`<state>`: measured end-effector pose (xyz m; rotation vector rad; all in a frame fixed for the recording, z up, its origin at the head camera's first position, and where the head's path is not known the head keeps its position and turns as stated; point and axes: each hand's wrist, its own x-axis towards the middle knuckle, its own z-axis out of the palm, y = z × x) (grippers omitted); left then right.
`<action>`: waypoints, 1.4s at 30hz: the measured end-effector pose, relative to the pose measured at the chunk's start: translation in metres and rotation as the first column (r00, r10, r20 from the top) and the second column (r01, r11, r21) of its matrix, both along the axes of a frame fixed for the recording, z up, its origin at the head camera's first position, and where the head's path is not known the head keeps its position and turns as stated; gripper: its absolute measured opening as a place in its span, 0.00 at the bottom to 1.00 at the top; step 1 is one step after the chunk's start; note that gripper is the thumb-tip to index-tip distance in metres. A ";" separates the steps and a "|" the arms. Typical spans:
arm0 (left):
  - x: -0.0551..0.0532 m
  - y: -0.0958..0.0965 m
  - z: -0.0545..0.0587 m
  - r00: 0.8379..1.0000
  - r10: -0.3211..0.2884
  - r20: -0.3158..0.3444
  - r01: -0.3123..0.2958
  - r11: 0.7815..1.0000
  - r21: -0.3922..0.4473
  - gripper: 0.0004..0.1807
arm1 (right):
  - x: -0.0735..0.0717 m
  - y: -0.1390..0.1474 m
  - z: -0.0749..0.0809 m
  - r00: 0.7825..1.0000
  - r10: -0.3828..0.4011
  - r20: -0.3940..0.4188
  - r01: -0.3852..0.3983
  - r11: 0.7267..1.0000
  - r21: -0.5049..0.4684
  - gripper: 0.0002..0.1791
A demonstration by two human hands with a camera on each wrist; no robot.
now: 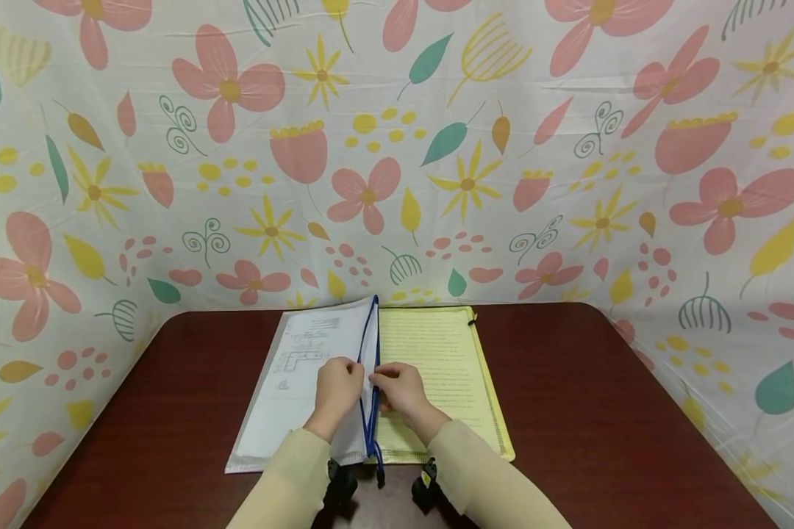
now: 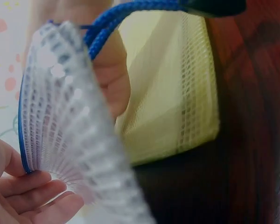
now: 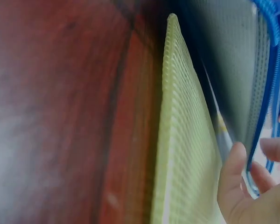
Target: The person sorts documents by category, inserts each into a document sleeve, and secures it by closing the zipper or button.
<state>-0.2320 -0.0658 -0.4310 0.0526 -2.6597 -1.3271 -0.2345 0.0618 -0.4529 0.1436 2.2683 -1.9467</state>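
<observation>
A clear mesh zip pouch (image 1: 258, 411) with blue zipper edges lies on the table, a white printed sheet (image 1: 311, 338) showing through it. Its two blue edges stand apart along the right side. My left hand (image 1: 340, 386) pinches the left blue edge; in the left wrist view, its fingers (image 2: 32, 191) curl at that rim. On the other edge, my right hand (image 1: 406, 389) has thumb and fingertips around the blue zipper (image 3: 270, 93). A blue cord pull (image 1: 378, 463) hangs at the near end. Partly under the clear pouch is a yellow mesh pouch (image 1: 496, 411).
The dark red-brown table (image 1: 582, 411) extends to both sides and in front. A flower-patterned curtain (image 1: 470, 242) stands behind and at the sides. Yellow lined paper (image 1: 430, 330) shows in the yellow pouch, with a dark zipper pull (image 1: 473, 320) at its far right corner.
</observation>
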 end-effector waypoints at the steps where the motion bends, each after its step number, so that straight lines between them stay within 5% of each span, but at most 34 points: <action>1: -0.001 -0.001 -0.001 1.000 0.007 -0.005 -0.007 1.000 0.000 0.18 | 0.002 0.001 0.001 1.000 0.027 0.009 -0.027 1.000 0.002 0.19; 6: -0.006 -0.010 -0.002 0.999 0.043 -0.010 -0.043 0.999 0.005 0.20 | 0.014 0.009 0.007 0.971 0.226 0.080 -0.228 0.974 0.009 0.23; 11: -0.008 -0.017 0.000 0.998 0.064 0.011 -0.064 0.998 0.006 0.21 | 0.024 0.017 0.008 0.886 0.443 0.135 -0.447 0.894 -0.001 0.21; 15: -0.011 -0.020 0.000 0.997 0.078 0.026 -0.078 0.997 0.002 0.21 | 0.030 0.016 0.009 0.842 0.519 0.151 -0.522 0.853 -0.017 0.14; 29: -0.013 -0.023 -0.003 0.995 0.094 0.035 -0.093 0.996 -0.017 0.21 | 0.044 0.003 0.004 0.876 0.479 0.059 -0.482 0.876 0.032 0.08; 35: -0.014 -0.025 -0.005 0.995 0.084 0.059 -0.083 0.996 -0.026 0.20 | 0.045 0.003 0.003 0.872 0.487 0.041 -0.489 0.871 0.046 0.06; 38: -0.015 -0.028 -0.007 0.995 0.050 0.089 -0.047 0.998 -0.038 0.17 | 0.044 0.006 0.004 0.861 0.507 0.036 -0.508 0.857 0.081 0.05; 42: -0.014 -0.037 -0.007 0.985 -0.058 0.164 0.080 0.988 -0.129 0.12 | 0.044 0.009 0.004 0.857 0.514 0.035 -0.514 0.849 0.126 0.04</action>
